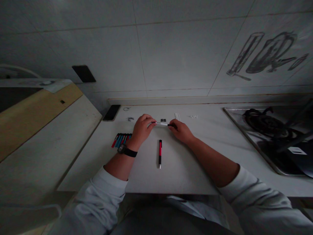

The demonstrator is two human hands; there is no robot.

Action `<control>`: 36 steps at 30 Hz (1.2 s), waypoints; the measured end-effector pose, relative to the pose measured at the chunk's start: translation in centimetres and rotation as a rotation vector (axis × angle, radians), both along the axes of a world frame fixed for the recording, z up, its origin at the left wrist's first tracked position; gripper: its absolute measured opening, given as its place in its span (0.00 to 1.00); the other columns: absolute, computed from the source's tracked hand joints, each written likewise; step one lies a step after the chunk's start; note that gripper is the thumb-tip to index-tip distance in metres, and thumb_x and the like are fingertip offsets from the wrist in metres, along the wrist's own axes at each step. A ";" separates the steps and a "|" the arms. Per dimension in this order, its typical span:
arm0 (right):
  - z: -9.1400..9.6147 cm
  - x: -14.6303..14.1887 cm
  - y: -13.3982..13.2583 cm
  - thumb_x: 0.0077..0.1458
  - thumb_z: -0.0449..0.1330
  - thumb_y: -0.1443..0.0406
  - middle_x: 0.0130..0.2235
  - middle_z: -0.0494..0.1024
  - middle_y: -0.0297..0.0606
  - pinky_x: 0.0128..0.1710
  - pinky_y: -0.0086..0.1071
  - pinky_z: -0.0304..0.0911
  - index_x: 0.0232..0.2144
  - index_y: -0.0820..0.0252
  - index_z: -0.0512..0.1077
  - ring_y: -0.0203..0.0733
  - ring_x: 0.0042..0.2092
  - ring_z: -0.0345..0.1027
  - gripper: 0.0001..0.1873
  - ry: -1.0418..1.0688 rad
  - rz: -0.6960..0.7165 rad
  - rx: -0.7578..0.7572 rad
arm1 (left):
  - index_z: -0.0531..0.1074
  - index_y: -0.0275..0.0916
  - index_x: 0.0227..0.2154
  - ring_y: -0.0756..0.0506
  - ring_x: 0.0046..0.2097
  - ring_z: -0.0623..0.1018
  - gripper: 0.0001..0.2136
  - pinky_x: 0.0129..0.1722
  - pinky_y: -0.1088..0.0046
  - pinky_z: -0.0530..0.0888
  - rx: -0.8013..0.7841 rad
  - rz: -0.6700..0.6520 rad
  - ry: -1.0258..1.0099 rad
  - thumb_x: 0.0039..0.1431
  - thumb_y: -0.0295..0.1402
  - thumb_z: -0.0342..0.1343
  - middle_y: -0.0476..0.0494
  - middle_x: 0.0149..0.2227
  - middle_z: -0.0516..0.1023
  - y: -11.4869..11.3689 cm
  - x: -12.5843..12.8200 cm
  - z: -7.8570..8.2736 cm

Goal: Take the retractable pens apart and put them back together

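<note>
My left hand (143,128) pinches one end of a thin white pen refill (162,123) between thumb and fingertips. The other end runs into a small black part (170,125) gripped by my right hand (180,130); most of that part is hidden in the fingers. Below both hands, a red and black pen (160,152) lies on the white counter (186,173) with its silver tip toward me. Beside my left wrist is a row of red and blue pen barrels (119,139), partly covered by the hand.
Several small black pieces (163,120), thin white sticks (177,116), small white bits (193,116) and small dark metallic pieces (130,119) lie toward the wall. A phone (111,112) and a ring (126,108) are at back left. A stove (259,143) stands right.
</note>
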State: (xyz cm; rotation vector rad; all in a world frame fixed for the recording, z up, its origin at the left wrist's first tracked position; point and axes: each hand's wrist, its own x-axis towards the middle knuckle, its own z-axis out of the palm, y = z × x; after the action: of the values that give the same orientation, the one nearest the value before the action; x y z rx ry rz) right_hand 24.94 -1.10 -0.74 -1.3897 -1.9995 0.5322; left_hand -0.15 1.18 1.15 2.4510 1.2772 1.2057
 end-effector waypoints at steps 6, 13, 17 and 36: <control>0.1 -0.1 0.0 0.68 0.52 0.60 0.38 0.80 0.40 0.39 0.32 0.60 0.42 0.57 0.73 0.42 0.37 0.71 0.11 -0.025 0.010 -0.010 | 0.81 0.42 0.40 0.44 0.47 0.76 0.04 0.51 0.63 0.75 0.002 -0.007 0.016 0.65 0.33 0.61 0.44 0.42 0.76 0.0 0.0 0.0; -0.1 0.0 0.1 0.68 0.52 0.60 0.37 0.80 0.39 0.39 0.32 0.60 0.42 0.56 0.73 0.41 0.37 0.71 0.10 -0.045 0.029 -0.024 | 0.80 0.43 0.40 0.44 0.48 0.76 0.04 0.52 0.63 0.74 0.011 -0.009 0.035 0.65 0.33 0.62 0.44 0.42 0.76 0.2 -0.1 -0.5; 0.0 0.0 0.0 0.64 0.58 0.59 0.40 0.80 0.39 0.38 0.32 0.60 0.45 0.56 0.71 0.42 0.37 0.71 0.10 -0.030 0.001 -0.020 | 0.80 0.43 0.41 0.44 0.48 0.76 0.05 0.52 0.62 0.75 -0.002 -0.004 0.044 0.65 0.34 0.62 0.44 0.43 0.76 0.3 -0.1 -0.7; -0.2 0.0 0.1 0.67 0.54 0.61 0.42 0.81 0.42 0.44 0.33 0.63 0.43 0.57 0.76 0.42 0.42 0.73 0.11 -0.104 0.060 -0.005 | 0.80 0.42 0.41 0.44 0.48 0.76 0.06 0.52 0.63 0.74 -0.045 -0.009 0.077 0.66 0.34 0.60 0.44 0.43 0.77 0.1 0.0 -0.4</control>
State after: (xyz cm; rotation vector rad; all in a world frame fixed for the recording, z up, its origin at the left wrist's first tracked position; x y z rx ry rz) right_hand 24.91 -0.98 -0.89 -1.3893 -2.1303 0.5002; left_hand -0.16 1.28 0.71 2.4907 1.2964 1.0776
